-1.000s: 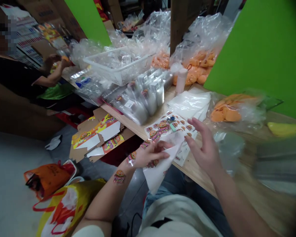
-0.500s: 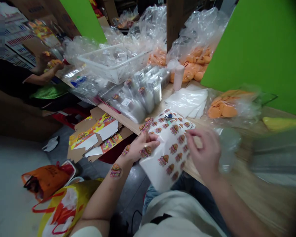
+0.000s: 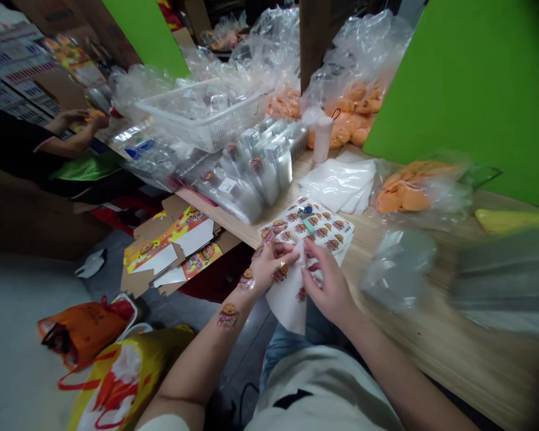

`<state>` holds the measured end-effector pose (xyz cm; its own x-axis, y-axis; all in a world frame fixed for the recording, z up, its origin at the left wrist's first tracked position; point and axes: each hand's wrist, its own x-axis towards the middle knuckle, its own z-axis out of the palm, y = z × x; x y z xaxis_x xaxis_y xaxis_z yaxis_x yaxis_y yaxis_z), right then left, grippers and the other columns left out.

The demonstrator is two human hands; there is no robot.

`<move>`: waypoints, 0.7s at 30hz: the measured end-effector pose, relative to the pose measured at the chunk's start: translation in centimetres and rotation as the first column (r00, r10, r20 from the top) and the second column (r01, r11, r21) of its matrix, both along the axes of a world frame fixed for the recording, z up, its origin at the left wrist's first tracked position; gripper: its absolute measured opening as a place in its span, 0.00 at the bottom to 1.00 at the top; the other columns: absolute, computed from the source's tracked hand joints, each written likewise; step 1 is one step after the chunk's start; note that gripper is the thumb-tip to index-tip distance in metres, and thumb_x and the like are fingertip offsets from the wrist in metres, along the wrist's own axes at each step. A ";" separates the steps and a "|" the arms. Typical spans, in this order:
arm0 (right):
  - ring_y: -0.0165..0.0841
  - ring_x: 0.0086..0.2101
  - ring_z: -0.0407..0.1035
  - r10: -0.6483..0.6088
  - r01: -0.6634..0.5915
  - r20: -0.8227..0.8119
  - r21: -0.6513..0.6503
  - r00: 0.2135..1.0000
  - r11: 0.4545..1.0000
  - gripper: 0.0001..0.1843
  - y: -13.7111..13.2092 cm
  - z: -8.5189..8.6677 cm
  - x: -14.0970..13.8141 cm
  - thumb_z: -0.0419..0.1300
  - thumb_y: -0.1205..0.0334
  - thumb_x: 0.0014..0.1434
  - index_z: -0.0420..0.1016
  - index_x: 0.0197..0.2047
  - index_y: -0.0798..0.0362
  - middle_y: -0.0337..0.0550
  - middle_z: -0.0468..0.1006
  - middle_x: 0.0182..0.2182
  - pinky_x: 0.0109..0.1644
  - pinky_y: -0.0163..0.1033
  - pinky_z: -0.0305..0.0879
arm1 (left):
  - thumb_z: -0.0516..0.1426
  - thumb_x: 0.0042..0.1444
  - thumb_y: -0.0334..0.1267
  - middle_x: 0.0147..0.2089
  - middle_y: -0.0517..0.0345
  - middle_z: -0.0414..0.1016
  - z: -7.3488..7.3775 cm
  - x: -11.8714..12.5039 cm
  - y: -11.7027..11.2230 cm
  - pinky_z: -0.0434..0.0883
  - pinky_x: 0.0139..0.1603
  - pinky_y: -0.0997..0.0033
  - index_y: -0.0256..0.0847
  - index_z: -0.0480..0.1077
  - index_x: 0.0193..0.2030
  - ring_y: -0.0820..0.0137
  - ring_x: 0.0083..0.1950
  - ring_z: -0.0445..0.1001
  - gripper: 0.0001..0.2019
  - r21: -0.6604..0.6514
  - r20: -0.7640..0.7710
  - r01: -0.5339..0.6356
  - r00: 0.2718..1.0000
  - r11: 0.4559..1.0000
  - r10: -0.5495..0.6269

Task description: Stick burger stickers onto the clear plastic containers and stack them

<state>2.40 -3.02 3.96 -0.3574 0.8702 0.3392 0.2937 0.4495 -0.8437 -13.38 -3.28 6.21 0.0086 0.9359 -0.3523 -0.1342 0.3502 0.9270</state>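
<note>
Sticker sheet [image 3: 290,302] hanging off the table [image 3: 431,353] edge, just above the lap, both hands pinching its top. Judging it light, thin and floppy, with a slick backing that creases easily; an edge or corner looks the best hold, not the printed faces. Left hand [image 3: 273,263] pinching the top edge, thumb over fingers, wrist bending inward, stickers [image 3: 228,315] clinging along its forearm. Right hand [image 3: 329,288] facing it, thumb and forefinger closing on the same edge, other fingers curling. Beyond, more sheets [image 3: 317,230] lying flat; farther back, a basket [image 3: 206,129].
</note>
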 end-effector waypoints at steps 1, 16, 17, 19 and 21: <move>0.35 0.47 0.66 -0.028 0.023 -0.068 -0.075 0.997 0.997 0.28 0.1 0.1 0.1 0.51 0.66 0.59 0.50 0.62 0.47 0.48 0.69 0.50 0.45 0.43 0.69 | 0.65 0.41 0.43 0.33 0.56 0.75 0.0 -0.1 0.1 0.67 0.31 0.78 0.34 0.72 0.34 0.76 0.29 0.71 0.16 0.005 -0.007 0.003 1.000 1.000 -0.003; 0.35 0.42 0.70 -0.117 0.117 0.019 -0.014 0.993 0.993 0.11 2.1 1.6 0.1 0.52 0.61 0.59 0.74 0.40 0.50 0.44 0.77 0.40 0.49 0.44 0.65 | 0.62 0.45 0.44 0.40 0.51 0.78 1.0 -0.6 -0.3 0.70 0.38 0.72 0.35 0.75 0.41 0.67 0.37 0.74 0.18 0.007 -0.053 0.089 0.995 0.996 -0.089; 0.35 0.40 0.70 -0.149 0.146 -0.015 -0.102 0.989 0.984 0.11 2.4 1.4 0.4 0.52 0.60 0.59 0.75 0.39 0.51 0.44 0.77 0.38 0.46 0.44 0.67 | 0.63 0.45 0.44 0.39 0.51 0.78 0.8 -1.0 -0.2 0.70 0.36 0.72 0.35 0.75 0.41 0.68 0.35 0.74 0.18 -0.005 -0.030 0.073 0.997 0.997 -0.073; 0.34 0.34 0.71 -0.240 0.204 -0.079 -0.316 0.967 0.927 0.13 3.0 1.2 0.8 0.51 0.55 0.59 0.74 0.37 0.52 0.44 0.77 0.35 0.40 0.42 0.69 | 0.65 0.42 0.43 0.37 0.51 0.79 0.6 -1.9 0.0 0.70 0.34 0.73 0.34 0.74 0.39 0.70 0.32 0.74 0.18 -0.021 -0.009 0.024 1.000 0.999 -0.024; 0.33 0.33 0.71 -0.299 0.230 -0.112 -0.408 0.948 0.884 0.15 3.4 1.3 0.9 0.52 0.52 0.58 0.73 0.38 0.53 0.44 0.77 0.35 0.39 0.41 0.69 | 0.66 0.40 0.43 0.38 0.52 0.78 0.6 -2.7 0.3 0.71 0.33 0.74 0.35 0.73 0.39 0.70 0.33 0.74 0.19 -0.023 -0.003 -0.025 1.000 0.999 0.024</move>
<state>3.26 0.40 5.22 -0.0636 0.9980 -0.0073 0.1953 0.0053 -0.9807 -16.08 -3.02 6.78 -0.0152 0.9275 -0.3736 -0.1404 0.3679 0.9192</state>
